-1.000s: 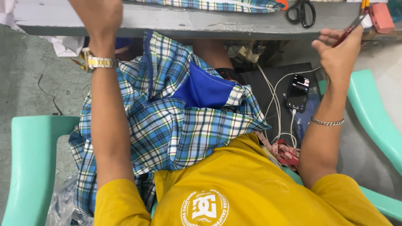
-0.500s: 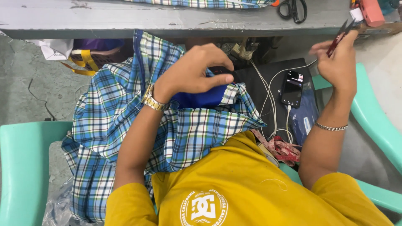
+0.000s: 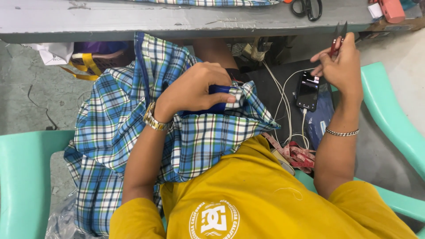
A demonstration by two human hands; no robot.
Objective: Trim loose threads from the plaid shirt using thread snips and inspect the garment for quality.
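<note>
1. Cloth comes first: a checked shirt point(image 3: 133, 132) in blue, white and green squares lies in a big heap on my lap. It hangs down over the left side of my green chair point(image 3: 22, 177).
2. One part of the shirt is plain dark blue. I call it the blue patch point(image 3: 217, 90), and it sits near the top of the heap.
3. My left hand point(image 3: 195, 90) is bent at the wrist and curled over the blue patch. Its fingers are closed on the cloth, and a gold watch point(image 3: 155, 119) is on that wrist.
4. My right hand point(image 3: 341, 66) is up near the edge of the grey table point(image 3: 177, 20). It is closed on small red thread snips point(image 3: 338, 37), with the dark tips pointing up. A thin chain bracelet point(image 3: 341, 132) is on that wrist.
5. The shirt is under my left hand and touches it. My right hand is well apart from the shirt, off to the right.
6. Between my arms, lower down, a phone point(image 3: 307, 90) lies with white cables point(image 3: 283, 106) near it. Black scissors point(image 3: 307, 8) rest on the table above.
</note>
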